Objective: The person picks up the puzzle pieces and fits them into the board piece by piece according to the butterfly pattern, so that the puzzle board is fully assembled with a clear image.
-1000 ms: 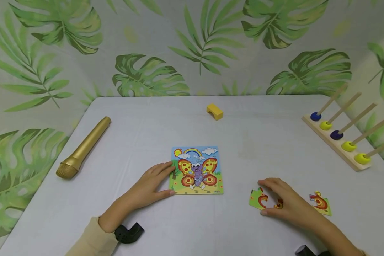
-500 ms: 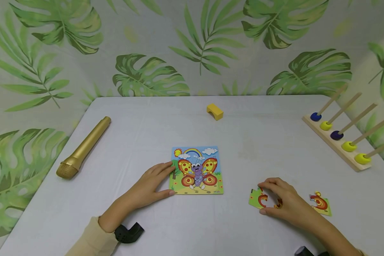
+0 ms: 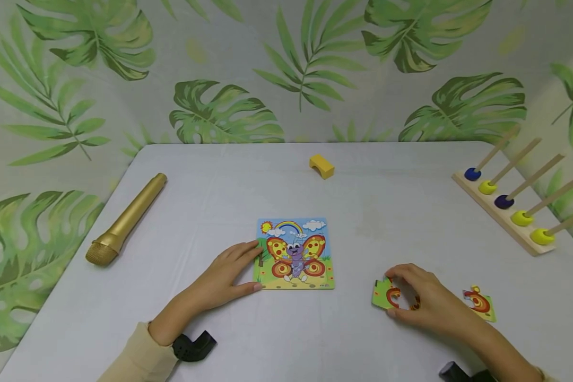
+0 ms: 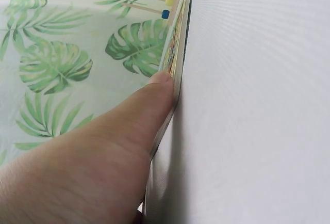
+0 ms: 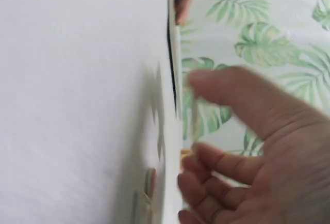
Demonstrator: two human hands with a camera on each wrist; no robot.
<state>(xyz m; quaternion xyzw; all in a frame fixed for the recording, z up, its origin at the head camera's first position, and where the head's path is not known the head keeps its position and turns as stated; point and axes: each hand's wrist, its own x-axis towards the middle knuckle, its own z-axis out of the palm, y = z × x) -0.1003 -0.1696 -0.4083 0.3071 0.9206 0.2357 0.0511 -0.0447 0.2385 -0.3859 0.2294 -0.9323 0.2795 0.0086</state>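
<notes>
A square butterfly picture puzzle (image 3: 294, 254) lies flat near the middle of the table. My left hand (image 3: 224, 276) rests against its left side, fingertips on the edge and thumb at the lower left corner; the left wrist view shows the thumb (image 4: 154, 92) along the board's edge. To the right, my right hand (image 3: 425, 297) pinches a green and red puzzle piece (image 3: 382, 295) between thumb and fingers, and part of it is hidden by the hand. In the right wrist view this piece (image 5: 195, 121) is seen edge-on, above the table surface. Another puzzle piece (image 3: 479, 303) lies just right of that hand.
A gold microphone (image 3: 126, 220) lies at the left. At the back stands a yellow arch block (image 3: 322, 166). A wooden peg rack (image 3: 496, 212) with blue and yellow beads stands along the right edge. Leaf-patterned cloth (image 3: 286, 69) hangs behind the white table.
The piece in my right hand has tilted and come up slightly, its side edge now showing. My left hand and the butterfly puzzle stay in place.
</notes>
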